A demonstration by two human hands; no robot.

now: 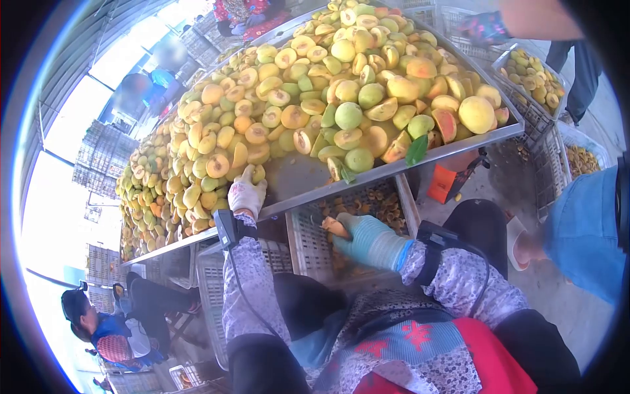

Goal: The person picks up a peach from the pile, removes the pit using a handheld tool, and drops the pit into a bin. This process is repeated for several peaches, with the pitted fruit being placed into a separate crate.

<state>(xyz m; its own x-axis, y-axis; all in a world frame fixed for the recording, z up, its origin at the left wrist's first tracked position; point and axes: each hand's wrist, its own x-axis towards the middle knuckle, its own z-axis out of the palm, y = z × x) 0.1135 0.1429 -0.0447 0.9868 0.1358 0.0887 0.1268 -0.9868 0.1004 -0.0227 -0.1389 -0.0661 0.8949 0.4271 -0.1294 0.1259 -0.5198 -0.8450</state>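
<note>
A metal-edged table [394,169] is heaped with yellow and green fruit [295,117], much of it halved with pits showing. At its near edge my left hand [247,194], in a white glove, has its fingers closed round a yellow-green fruit [258,173]. Over a crate [298,253] below the table, my right hand [374,240], in a teal glove, grips an orange-brown object [335,227] that I cannot make out clearly. Small brown pieces [384,203] lie inside that crate. Green leaves [417,150] rest at the table's front edge.
An empty-looking white crate [213,289] stands below left. Filled crates [533,79] stand at the right, near a person in blue [584,230]. An orange container [441,182] is under the table. Another person [105,328] sits at lower left; others are beyond the table.
</note>
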